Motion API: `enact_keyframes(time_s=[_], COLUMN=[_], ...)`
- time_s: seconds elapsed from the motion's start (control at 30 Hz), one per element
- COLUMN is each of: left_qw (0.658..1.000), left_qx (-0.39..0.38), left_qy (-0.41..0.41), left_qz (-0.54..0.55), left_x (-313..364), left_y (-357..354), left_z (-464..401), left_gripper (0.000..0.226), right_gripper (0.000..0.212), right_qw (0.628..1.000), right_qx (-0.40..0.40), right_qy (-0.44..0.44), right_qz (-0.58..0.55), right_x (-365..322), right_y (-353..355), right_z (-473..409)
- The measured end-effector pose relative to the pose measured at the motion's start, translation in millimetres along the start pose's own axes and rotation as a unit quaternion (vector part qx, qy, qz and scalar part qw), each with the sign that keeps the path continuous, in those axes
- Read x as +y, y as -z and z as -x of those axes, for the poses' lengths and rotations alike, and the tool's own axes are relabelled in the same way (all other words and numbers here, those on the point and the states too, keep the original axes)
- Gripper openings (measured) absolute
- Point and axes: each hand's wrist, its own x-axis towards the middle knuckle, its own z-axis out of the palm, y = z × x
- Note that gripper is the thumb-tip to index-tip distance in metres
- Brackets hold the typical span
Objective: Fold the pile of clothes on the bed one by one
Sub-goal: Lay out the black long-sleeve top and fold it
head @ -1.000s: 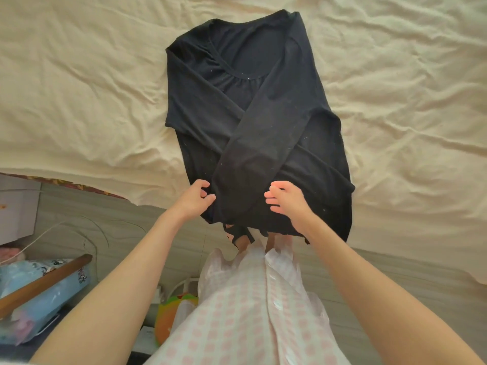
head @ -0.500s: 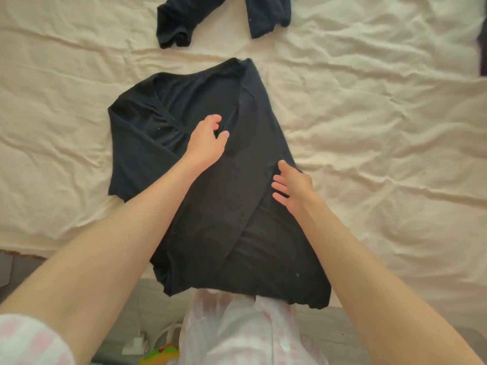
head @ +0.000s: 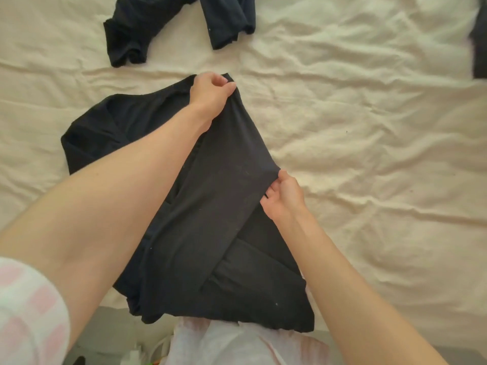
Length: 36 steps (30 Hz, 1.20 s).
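A black long-sleeved top [head: 200,206] lies flat on the cream bed sheet [head: 369,154], its sleeves crossed over the body and its hem hanging over the bed's near edge. My left hand [head: 210,92] pinches the far right shoulder of the top near the neckline. My right hand [head: 283,196] grips the top's right side edge about halfway down. My left forearm covers part of the top's middle.
Another dark garment [head: 174,27] lies crumpled on the sheet beyond the top. A dark piece of cloth [head: 478,46] shows at the right edge. My pink checked clothing [head: 237,343] fills the bottom of the view.
Both hands left the hem and moved up the top. The left hand went from the chest area to the far shoulder and took hold; the right hand gripped the side edge.
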Motion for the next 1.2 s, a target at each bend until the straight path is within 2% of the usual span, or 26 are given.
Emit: enact_keyframes(time_s=[0.07, 0.13, 0.2, 0.3, 0.4, 0.5, 0.57, 0.67, 0.8, 0.83, 0.9, 0.97, 1.03, 1.13, 1.17, 1.2], left_qw=[1.0, 0.998, 0.997, 0.993, 0.982, 0.976, 0.98, 0.989, 0.991, 0.991, 0.991, 0.992, 0.993, 0.99, 0.988, 0.984], left_qx=[-0.013, -0.044, -0.046, -0.005, 0.011, 0.068, 0.102, 0.102, 0.052, 0.033, -0.002, -0.008, 0.016, 0.043, 0.041, 0.035], left_qy=[-0.027, -0.043, -0.055, -0.087, -0.117, -0.082, -0.034, 0.032, 0.078, 0.08, 0.075, 0.065, 0.054, 0.071, 0.079, 0.082], left_qz=[-0.003, -0.007, -0.026, -0.078, -0.151, -0.189, -0.167, -0.107, -0.097, -0.101, -0.109, -0.106, -0.099, -0.111, -0.128, -0.152], left_x=[8, 5, -9, -45, -91, -132, -157, -197, -254, -267, -287, -304, -317, -329, -331, -334], left_y=[-4, -4, 3, 21, 44, 72, 91, 113, 119, 118, 114, 111, 106, 96, 94, 92], left_z=[-3, -1, 10, 43, 85, 130, 160, 204, 250, 258, 270, 281, 288, 288, 286, 284], left_gripper=[0.014, 0.026, 0.035, 0.036, 0.03, 0.022, 0.018, 0.011, 0.011, 0.013, 0.016, 0.018, 0.018, 0.021, 0.022, 0.024], right_gripper=[0.025, 0.028, 0.027, 0.029, 0.034, 0.038, 0.039, 0.039, 0.033, 0.033, 0.034, 0.037, 0.04, 0.045, 0.045, 0.045], right_qw=[0.997, 0.997, 0.999, 0.988, 0.971, 0.933, 0.863, 0.707, 0.45, 0.401, 0.353, 0.343, 0.349, 0.379, 0.398, 0.432], right_qx=[-0.015, -0.032, -0.048, -0.043, 0.001, 0.068, 0.103, 0.072, -0.035, -0.061, -0.102, -0.113, -0.105, -0.081, -0.072, -0.059], right_qy=[-0.03, -0.03, -0.005, 0.03, 0.037, 0.083, 0.197, 0.359, 0.485, 0.501, 0.502, 0.478, 0.445, 0.391, 0.378, 0.364], right_qz=[-0.065, -0.056, 0.02, 0.146, 0.238, 0.343, 0.454, 0.605, 0.749, 0.764, 0.783, 0.801, 0.818, 0.834, 0.833, 0.823], right_x=[-7, -7, 0, 18, 39, 63, 79, 105, 147, 159, 184, 210, 233, 256, 261, 266], right_y=[-2, 0, 6, 20, 31, 41, 51, 67, 84, 88, 95, 105, 116, 134, 139, 142], right_z=[-3, -3, 0, 8, 19, 32, 42, 58, 69, 70, 72, 73, 73, 65, 61, 58])
